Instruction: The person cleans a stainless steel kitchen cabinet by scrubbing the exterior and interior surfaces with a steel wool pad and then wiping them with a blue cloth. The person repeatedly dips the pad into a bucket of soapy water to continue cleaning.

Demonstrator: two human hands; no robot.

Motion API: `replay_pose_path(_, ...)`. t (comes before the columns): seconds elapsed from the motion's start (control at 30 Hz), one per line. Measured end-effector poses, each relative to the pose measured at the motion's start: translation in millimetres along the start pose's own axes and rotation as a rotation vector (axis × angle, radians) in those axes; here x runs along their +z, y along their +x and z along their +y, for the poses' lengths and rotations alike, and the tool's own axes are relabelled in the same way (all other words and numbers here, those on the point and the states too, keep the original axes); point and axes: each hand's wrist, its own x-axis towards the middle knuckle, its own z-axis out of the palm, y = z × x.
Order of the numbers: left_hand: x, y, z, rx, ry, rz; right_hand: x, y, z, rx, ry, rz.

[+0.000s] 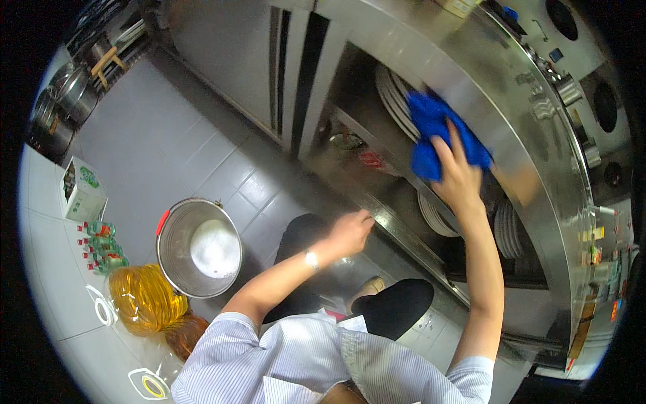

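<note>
My right hand is shut on a bunched blue cloth at the front of an open stainless steel cabinet. Directly behind the cloth, a stack of white plates stands on the upper shelf and is partly covered by it. Below my right forearm more white plates are stacked, some at the left and others at the right. My left hand, fingers curled and slightly blurred, is by the cabinet's bottom ledge; nothing shows in it, and contact with the ledge is unclear.
A metal bucket with white suds inside stands on the tiled floor to my left. Beside it are a large jug of yellow oil, several green bottles and a white carton. Metal pots stand farther off.
</note>
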Motion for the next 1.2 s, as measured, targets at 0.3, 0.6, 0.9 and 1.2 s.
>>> replay_pose_path(0.3, -35.6, -4.7, -4.1, -0.083, -0.099, 0.056, 120.8, 166.9, -82.1, -0.097, 0.265, -0.035)
replay_pose_path(0.6, -67.8, -5.9, -10.5, -0.164, -0.168, 0.106, 194.9, 154.2, -99.9, -0.106, 0.203, 0.260)
replay_pose_path(0.9, -75.0, -1.9, -9.2, -0.082, -0.133, 0.167, 222.1, 53.1, -102.6, -0.055, 0.600, -0.008)
replay_pose_path(1.2, -76.2, -8.2, -5.5, -0.094, -0.172, 0.110, 157.9, 168.8, -133.8, 0.354, 0.686, 0.538)
